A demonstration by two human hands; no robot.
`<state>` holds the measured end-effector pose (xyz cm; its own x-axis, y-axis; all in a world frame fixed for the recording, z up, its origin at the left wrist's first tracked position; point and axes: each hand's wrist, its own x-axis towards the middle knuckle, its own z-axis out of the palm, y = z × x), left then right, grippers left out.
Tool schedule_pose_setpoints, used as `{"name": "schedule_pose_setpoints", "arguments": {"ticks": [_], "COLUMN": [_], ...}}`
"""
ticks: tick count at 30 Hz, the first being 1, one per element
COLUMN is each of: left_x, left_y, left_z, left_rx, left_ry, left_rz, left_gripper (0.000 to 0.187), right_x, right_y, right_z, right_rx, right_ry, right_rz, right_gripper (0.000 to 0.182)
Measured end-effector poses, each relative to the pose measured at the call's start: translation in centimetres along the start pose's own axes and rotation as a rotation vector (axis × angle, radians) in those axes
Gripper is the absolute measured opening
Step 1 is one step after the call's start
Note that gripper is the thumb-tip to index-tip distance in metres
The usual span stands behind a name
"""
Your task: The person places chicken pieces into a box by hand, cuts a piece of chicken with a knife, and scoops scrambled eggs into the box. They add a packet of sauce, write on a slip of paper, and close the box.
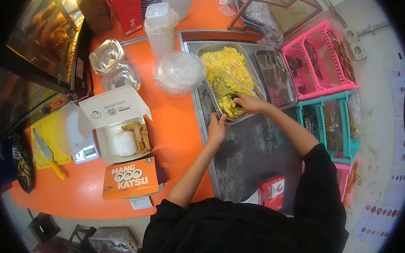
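Observation:
A tray (pixel 259 85) on the dark counter holds chopped yellow food (pixel 227 62), partly under transparent plastic film. Pieces at its near end look greener and glossy. My right hand (pixel 250 102) reaches over the near right side into the food, fingers closed; what they hold is too small and hidden to name. With its fingertips, my left hand (pixel 217 130) grips the tray's near left corner. Left of the tray, an open box (pixel 105 146) contains a white wrapped round portion (pixel 124 144) and breaded fried pieces (pixel 142 137).
A closed orange box (pixel 130 178) sits near the front edge. Transparent lids (pixel 178 72) and stacked cups (pixel 161 35) stand left of the tray. A knife (pixel 44 145) lies on a yellow board (pixel 36 133). Pink (pixel 316 94) and teal racks (pixel 321 102) line the right side.

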<state>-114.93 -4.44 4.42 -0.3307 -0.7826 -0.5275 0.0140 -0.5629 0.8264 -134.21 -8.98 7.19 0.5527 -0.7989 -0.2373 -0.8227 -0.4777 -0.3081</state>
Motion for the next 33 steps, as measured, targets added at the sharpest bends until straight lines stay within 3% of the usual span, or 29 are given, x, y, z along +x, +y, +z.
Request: {"name": "schedule_pose_setpoints", "arguments": {"ticks": [2, 3, 6, 14, 20, 24, 26, 30, 32, 33], "left_x": [0.1, 0.1, 0.3, -1.1, -1.7, -0.9, 0.8, 0.0, -1.3, -2.8], "left_y": [0.3, 0.2, -0.2, 1.3, 1.8, 0.5, -1.4, -0.8, -1.3, -1.9], "left_z": [-0.2, -0.2, -0.4, -0.4, -0.2, -0.2, -0.1, -0.8, -2.0, -2.6], "left_rx": [-0.022, -0.024, -0.042, -0.023, 0.048, -0.068, -0.163, -0.041, -0.007, 0.08], "left_ry": [-0.031, -0.031, -0.033, 0.038, 0.117, 0.058, -0.017, -0.002, -0.125, -0.122], "left_rz": [0.026, 0.028, 0.048, 0.05, 0.165, 0.09, 0.169, 0.116, 0.011, 0.148], "left_gripper": [0.034, 0.034, 0.037, 0.035, 0.032, 0.033, 0.038, 0.04, 0.041, 0.039], "right_x": [0.7, 0.9, 1.0, -1.1, -0.1, -1.0, -1.8, -3.6, -3.9, -4.3], "right_y": [-4.0, -4.7, -7.7, -10.1, -7.8, -6.7, -6.8, -4.6, -5.8, -6.5], "right_z": [-4.4, -4.4, -4.2, -3.2, -3.3, -4.0, -4.1, -2.3, -2.2, -2.5], "right_rx": [0.448, 0.198, -0.014, 0.177, 0.272, 0.605, 1.104, 1.46, 1.499, 1.544], "right_ry": [-0.009, 0.01, 0.042, 0.003, -0.196, -0.234, -0.212, -0.228, -0.027, 0.034], "right_rz": [0.645, 0.616, 0.574, 0.632, 0.44, 0.523, 0.961, 0.744, 0.787, 0.731], "right_gripper": [0.032, 0.029, 0.028, 0.028, 0.033, 0.033, 0.027, 0.029, 0.023, 0.023]}}
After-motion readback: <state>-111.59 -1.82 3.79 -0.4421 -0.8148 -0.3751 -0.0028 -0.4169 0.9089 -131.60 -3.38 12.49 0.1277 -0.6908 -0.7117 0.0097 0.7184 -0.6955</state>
